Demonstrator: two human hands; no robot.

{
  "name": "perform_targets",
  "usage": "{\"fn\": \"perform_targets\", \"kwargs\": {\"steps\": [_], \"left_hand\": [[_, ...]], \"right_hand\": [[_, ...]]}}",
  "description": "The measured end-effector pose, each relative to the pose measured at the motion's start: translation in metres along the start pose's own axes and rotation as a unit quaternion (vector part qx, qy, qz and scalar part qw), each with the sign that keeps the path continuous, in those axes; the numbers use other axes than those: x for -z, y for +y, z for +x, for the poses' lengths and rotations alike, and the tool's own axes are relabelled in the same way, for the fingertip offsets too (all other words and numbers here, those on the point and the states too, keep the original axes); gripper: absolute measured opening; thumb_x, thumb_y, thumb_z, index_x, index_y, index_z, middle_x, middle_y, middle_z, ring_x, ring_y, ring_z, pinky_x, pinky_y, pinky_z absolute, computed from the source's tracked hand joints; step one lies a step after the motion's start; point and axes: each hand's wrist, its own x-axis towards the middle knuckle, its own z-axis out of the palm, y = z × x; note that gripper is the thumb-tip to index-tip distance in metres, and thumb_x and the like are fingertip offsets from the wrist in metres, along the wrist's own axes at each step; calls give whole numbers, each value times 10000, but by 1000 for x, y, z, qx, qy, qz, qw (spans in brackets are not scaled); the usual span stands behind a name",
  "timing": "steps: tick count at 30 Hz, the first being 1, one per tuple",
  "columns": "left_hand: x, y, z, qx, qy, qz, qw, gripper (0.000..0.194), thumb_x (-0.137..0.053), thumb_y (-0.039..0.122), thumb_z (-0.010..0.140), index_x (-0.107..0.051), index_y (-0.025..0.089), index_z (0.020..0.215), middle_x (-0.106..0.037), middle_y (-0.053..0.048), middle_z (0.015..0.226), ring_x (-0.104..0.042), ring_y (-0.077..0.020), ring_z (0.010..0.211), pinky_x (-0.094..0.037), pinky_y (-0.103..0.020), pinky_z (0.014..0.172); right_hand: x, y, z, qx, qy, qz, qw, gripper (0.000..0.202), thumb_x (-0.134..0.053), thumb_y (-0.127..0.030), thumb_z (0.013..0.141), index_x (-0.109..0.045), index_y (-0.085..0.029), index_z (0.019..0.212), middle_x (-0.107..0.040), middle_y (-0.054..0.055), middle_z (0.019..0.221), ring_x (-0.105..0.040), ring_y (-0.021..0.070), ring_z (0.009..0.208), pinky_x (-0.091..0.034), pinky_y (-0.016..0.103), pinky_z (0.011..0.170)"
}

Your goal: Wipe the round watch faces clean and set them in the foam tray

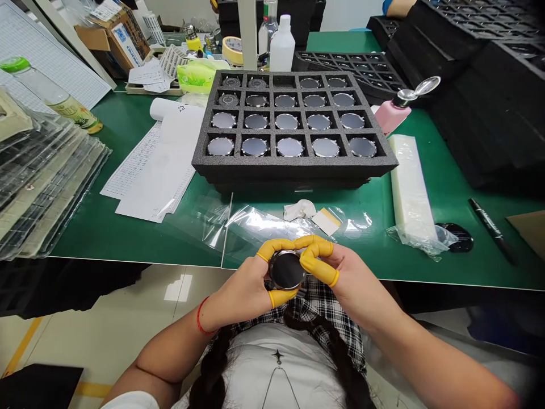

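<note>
A round watch case (288,270) with a dark glass face and a silver rim is held up just past the table's near edge. My left hand (249,287) grips it from the left, with yellow finger cots on thumb and forefinger. From the right, my right hand (340,271), also in yellow finger cots, pinches at the upper right rim; whether anything small sits between those fingertips is hidden. Beyond the hands stands a black foam tray (298,168) with similar watch cases in its compartments; one compartment in the back row holds none.
Clear film (251,227), a crumpled white cloth (299,209) and a small card (327,220) lie before the tray. To the right are a white block of wipes (411,182), a pink bottle (392,115) and a marker (489,224). Stacked plastic trays (46,182) and papers (157,170) lie left.
</note>
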Motion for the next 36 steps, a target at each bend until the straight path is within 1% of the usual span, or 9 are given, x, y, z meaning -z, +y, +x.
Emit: {"fn": "perform_targets", "kwargs": {"steps": [6, 14, 21, 23, 26, 27, 29, 31, 36], "left_hand": [[-1, 0, 1, -2, -6, -17, 1000, 525, -710, 253, 802, -447, 281, 1255, -627, -12, 1086, -611, -144, 829, -511, -246, 714], [-2, -2, -1, 11, -12, -44, 999, 545, -714, 241, 799, -422, 278, 1257, -621, -8, 1052, -613, -140, 794, -516, -261, 710], [-2, -2, -1, 10, -13, -44, 999, 527, -713, 245, 801, -432, 277, 1246, -630, 1, 1018, -611, -137, 790, -513, -259, 715], [-2, -2, -2, 18, -10, -47, 999, 529, -718, 255, 799, -428, 273, 1241, -630, 6, 1005, -607, -131, 773, -512, -251, 696], [-2, -3, -2, 27, 0, -57, 998, 530, -723, 249, 794, -434, 277, 1238, -630, 4, 1031, -618, -137, 808, -518, -251, 711], [-2, -3, -2, 30, -1, -61, 998, 534, -724, 251, 794, -436, 278, 1242, -634, 3, 1028, -624, -141, 819, -521, -253, 719], [-2, -3, -3, 31, -10, -67, 997, 538, -722, 255, 797, -438, 280, 1253, -645, 0, 1030, -635, -147, 828, -526, -258, 723], [-2, -3, -3, 22, -20, -70, 997, 533, -713, 247, 805, -442, 285, 1262, -647, -9, 1080, -646, -156, 858, -531, -261, 737], [-6, -4, -5, -17, -13, -75, 997, 522, -705, 218, 817, -456, 332, 1262, -646, 13, 1151, -658, -149, 950, -527, -257, 829]], "right_hand": [[-1, -2, 0, 2, 4, 1, 1000, 234, -726, -426, 792, -665, -210, 725, -652, 31, 1141, -581, 224, 1060, -407, 366, 970], [0, 3, 0, 5, 1, 0, 1000, 232, -712, -404, 811, -632, -205, 722, -632, 32, 1128, -573, 215, 1058, -405, 373, 976], [1, 2, -1, 32, 12, -60, 998, 176, -669, -345, 834, -609, -212, 734, -645, 38, 1105, -587, 222, 1033, -427, 396, 955], [1, 5, -2, 97, 52, -144, 983, 136, -644, -303, 839, -609, -221, 736, -657, 40, 1082, -574, 238, 1054, -410, 427, 965], [2, 13, -4, 226, 139, -285, 921, 54, -624, -286, 845, -637, -244, 877, -666, 50, 1072, -540, 265, 1092, -351, 479, 992], [1, 16, -4, 245, 152, -312, 905, 129, -632, -298, 842, -635, -251, 961, -663, 55, 1083, -534, 271, 1094, -345, 486, 987], [-1, 20, -4, 229, 133, -327, 907, 302, -667, -320, 815, -598, -258, 1102, -651, 61, 1099, -533, 274, 1069, -367, 478, 953], [-5, 22, -3, 170, 72, -308, 934, 361, -693, -320, 779, -592, -256, 1119, -643, 54, 1072, -539, 267, 1022, -400, 454, 909], [-9, 18, 3, 14, -46, -148, 988, 195, -674, -338, 772, -628, -201, 902, -618, 26, 891, -548, 212, 858, -450, 356, 780]]}}
